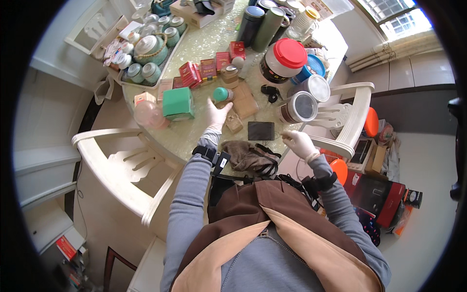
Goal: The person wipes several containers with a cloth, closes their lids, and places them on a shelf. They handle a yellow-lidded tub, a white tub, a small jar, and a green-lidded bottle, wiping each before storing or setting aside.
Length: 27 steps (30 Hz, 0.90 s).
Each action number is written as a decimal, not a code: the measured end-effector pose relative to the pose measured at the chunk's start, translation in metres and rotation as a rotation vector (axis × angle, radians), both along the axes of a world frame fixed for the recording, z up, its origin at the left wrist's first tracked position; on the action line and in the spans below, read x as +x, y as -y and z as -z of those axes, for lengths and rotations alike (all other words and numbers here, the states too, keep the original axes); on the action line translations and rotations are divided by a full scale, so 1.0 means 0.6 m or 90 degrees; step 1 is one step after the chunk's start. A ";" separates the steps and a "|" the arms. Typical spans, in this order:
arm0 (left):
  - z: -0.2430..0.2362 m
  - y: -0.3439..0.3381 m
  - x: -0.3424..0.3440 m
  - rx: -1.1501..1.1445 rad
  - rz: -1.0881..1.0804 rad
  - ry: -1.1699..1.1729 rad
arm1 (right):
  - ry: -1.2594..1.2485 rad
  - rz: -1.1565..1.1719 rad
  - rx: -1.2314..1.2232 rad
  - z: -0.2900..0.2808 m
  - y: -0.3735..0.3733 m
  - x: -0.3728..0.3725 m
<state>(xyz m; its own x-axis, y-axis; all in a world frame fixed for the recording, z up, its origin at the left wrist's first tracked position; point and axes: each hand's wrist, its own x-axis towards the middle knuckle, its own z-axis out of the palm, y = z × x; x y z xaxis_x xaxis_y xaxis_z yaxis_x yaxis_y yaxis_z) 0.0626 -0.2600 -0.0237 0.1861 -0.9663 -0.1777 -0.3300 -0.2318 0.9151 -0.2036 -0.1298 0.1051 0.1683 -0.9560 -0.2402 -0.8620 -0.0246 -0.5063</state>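
Observation:
My left hand point(217, 115), in a white glove, reaches over the table with thumb and fingers apart. It is just below a small bottle with a teal cap point(221, 94), and I see nothing held in it. A small tan box point(234, 123) lies beside that hand, with a flat brown packet point(245, 100) beyond. My right hand point(300, 145), also gloved, hovers by the table's near right edge with loosely bent fingers and nothing visible in them. Between the hands lie a flat black rectangular item point(261, 131) and a crumpled brown cloth point(247, 156) with black straps.
A green box point(178, 103) and red boxes point(189, 74) occupy the left-centre. A tea set tray point(168, 65) stands far left. Right of centre are a red-lidded jar point(287, 57), clear-lidded canisters point(299, 107) and dark flasks point(251, 24). White chairs point(114, 168) flank the table.

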 end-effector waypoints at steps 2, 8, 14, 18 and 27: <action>0.010 0.018 -0.012 0.043 -0.040 -0.053 | 0.072 0.039 0.041 0.016 -0.024 -0.009; -0.013 0.029 -0.026 -0.063 -0.068 -0.064 | 0.013 0.033 0.136 0.084 -0.050 0.007; -0.126 -0.071 0.032 -0.213 0.162 -0.248 | 0.041 -0.003 0.242 0.099 -0.050 0.049; -0.203 -0.149 0.110 -0.114 0.227 -0.345 | 0.101 -0.044 0.260 0.099 -0.046 0.076; -0.262 -0.228 0.142 -0.018 0.314 -0.220 | 0.410 0.076 -0.031 0.043 -0.023 0.102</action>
